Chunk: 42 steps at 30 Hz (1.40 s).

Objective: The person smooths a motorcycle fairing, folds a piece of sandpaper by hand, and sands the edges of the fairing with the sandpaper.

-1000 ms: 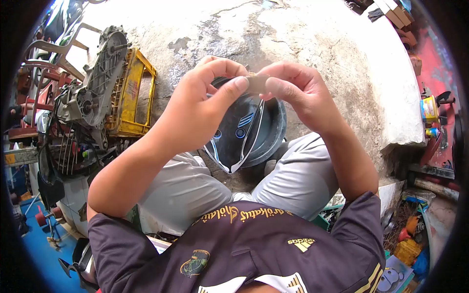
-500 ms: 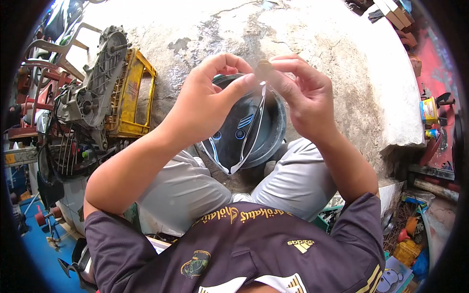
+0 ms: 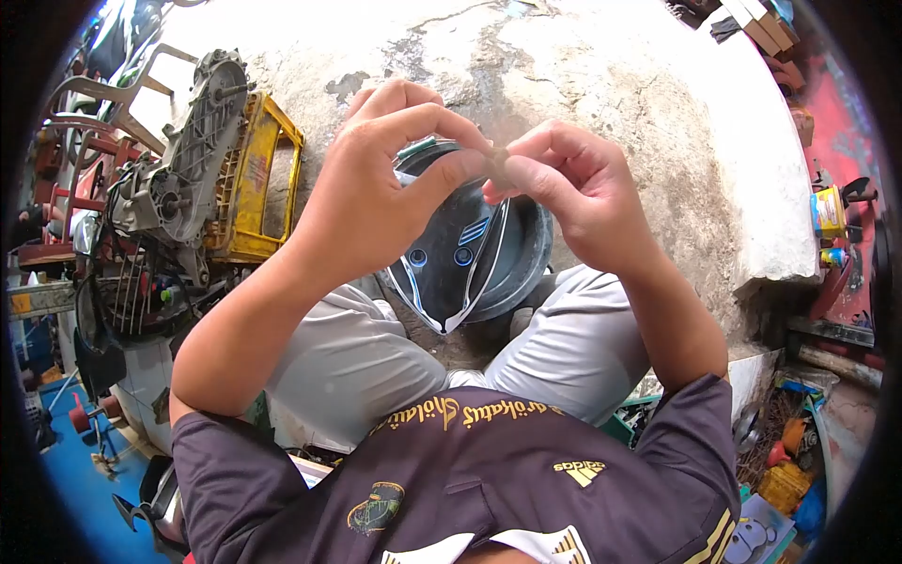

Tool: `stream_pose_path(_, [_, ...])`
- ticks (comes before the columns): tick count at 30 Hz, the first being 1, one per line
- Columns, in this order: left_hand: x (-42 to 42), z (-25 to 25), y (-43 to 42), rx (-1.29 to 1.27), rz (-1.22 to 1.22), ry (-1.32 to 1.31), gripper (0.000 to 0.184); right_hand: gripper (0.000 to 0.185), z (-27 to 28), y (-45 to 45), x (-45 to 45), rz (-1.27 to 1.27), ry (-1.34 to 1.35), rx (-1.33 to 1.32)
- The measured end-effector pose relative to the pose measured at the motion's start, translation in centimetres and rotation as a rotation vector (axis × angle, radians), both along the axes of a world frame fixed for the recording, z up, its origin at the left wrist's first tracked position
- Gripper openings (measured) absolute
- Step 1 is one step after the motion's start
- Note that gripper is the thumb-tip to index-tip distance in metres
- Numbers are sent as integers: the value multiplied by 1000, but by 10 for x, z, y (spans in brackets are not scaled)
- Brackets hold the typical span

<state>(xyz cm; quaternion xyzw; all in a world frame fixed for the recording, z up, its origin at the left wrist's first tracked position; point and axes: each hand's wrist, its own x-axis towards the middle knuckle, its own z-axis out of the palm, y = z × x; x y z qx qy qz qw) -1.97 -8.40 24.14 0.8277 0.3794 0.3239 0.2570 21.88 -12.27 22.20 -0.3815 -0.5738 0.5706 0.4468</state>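
Observation:
Between my two hands is a small, thin brownish piece (image 3: pixel 499 162), too blurred to name. My left hand (image 3: pixel 390 179) is closed, thumb and forefinger pinching at its left side. The thumb and forefinger of my right hand (image 3: pixel 583 193) pinch it from the right. Below them, a black pointed panel (image 3: pixel 440 273) with white edging, blue stripes and two round blue-ringed marks rests on a dark round tub (image 3: pixel 526 268). The panel's upper part is partly hidden behind my left hand. Neither hand grips the panel.
My knees flank the tub. At left stand a yellow crate (image 3: pixel 282 188) and a grey metal engine casing (image 3: pixel 193 155), with a brown plastic chair (image 3: pixel 103 94) behind. A concrete ledge (image 3: pixel 775 226) lies right, beside cans (image 3: pixel 828 214). Assorted parts (image 3: pixel 785 479) fill the lower right.
Both hands have come slightly lower with the small piece between them. My left hand's other fingers have lifted, and the right hand has tilted. The panel and tub stay put.

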Motion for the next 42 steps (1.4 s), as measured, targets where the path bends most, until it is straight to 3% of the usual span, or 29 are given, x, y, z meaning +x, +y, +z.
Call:
stream_pose_path(5, [3, -3, 2, -71, 4, -96, 12, 22, 0, 0, -2, -11, 79, -51])
stream_pose_path(12, [7, -11, 18, -25, -11, -48, 21, 17, -4, 12, 9, -55, 52, -73])
stream_pose_path(15, [4, -45, 47, -29, -20, 11, 28, 14, -13, 36, 31, -191, -117, -5])
stream_pose_path(17, [-7, -82, 71, 96, -57, 294, 40, 17, -28, 56, 50, -213, -322, 53])
stream_pose_path(18, [-10, -106, 79, 98, -63, 285, 40, 17, -40, 65, 62, -219, -331, 53])
stream_pose_path(20, [-16, -149, 97, 146, -206, 504, 47, 21, -70, 84, 80, -283, -605, 15])
stream_pose_path(21, [-15, -157, 97, 89, -273, 523, 56, 20, -80, 88, 82, -290, -714, -2])
stream_pose_path(24, [-11, -191, 92, 237, -459, 489, 69, 16, -120, 98, 81, -242, -852, 70])
stream_pose_path(27, [-9, -201, 84, 139, -591, 552, 77, 15, -154, 106, 75, -119, -931, 170])
stream_pose_path(32, [-9, -227, 72, 9, -511, 552, 84, 14, -216, 111, 69, -35, -889, 137])
stream_pose_path(41, [-8, -242, 72, 75, -453, 466, 90, 9, -235, 110, 84, -57, -775, 135])
stream_pose_path(42, [-8, -244, 72, 70, -455, 464, 90, 9, -234, 106, 81, -20, -775, 250])
